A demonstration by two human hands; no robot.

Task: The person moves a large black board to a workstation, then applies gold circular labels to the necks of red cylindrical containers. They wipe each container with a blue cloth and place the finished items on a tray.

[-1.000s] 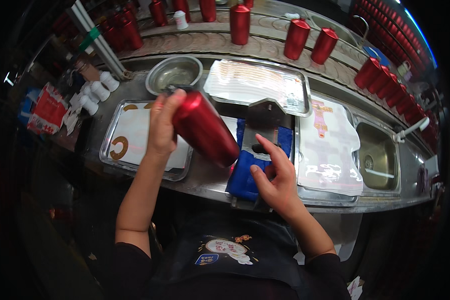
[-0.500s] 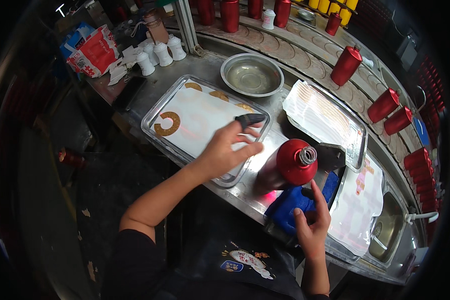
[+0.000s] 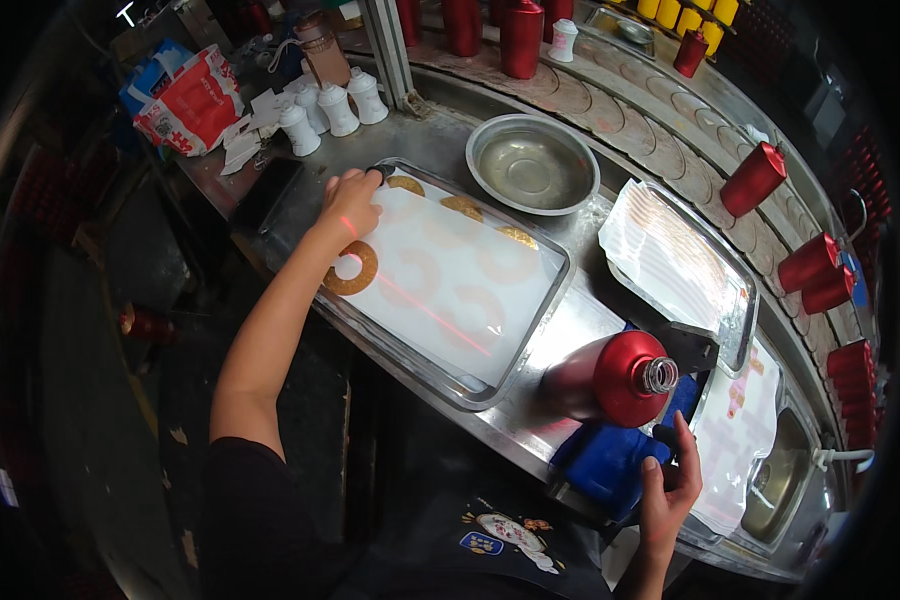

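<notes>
My left hand point(image 3: 353, 208) is at the far left corner of a metal tray point(image 3: 558, 300), its fingers bent down at the edge of a white sheet point(image 3: 425, 270); what they pinch, if anything, is hidden. A gold ring-shaped piece point(image 3: 367, 272) lies beside my wrist, and more gold pieces point(image 3: 461, 207) show along the sheet's far edge. Near the counter's front, a shiny red bottle point(image 3: 625, 380) with an uncapped clear threaded neck rests tilted on a blue padded holder point(image 3: 600, 468). Beside its neck, my right hand point(image 3: 668, 495) is open, thumb and forefinger apart.
A metal basin point(image 3: 533, 165) stands behind the tray. To the right are a second tray point(image 3: 685, 265) with a shiny sheet, patterned sheets point(image 3: 740, 440) and a sink point(image 3: 785, 470). Red bottles point(image 3: 753, 180) line the curved conveyor. White bottles point(image 3: 337, 108) stand at the back left.
My left hand has moved from beside the bottle, leftward across the tray to its far corner. My right hand stays near the bottle, open. The whole view has shifted slightly.
</notes>
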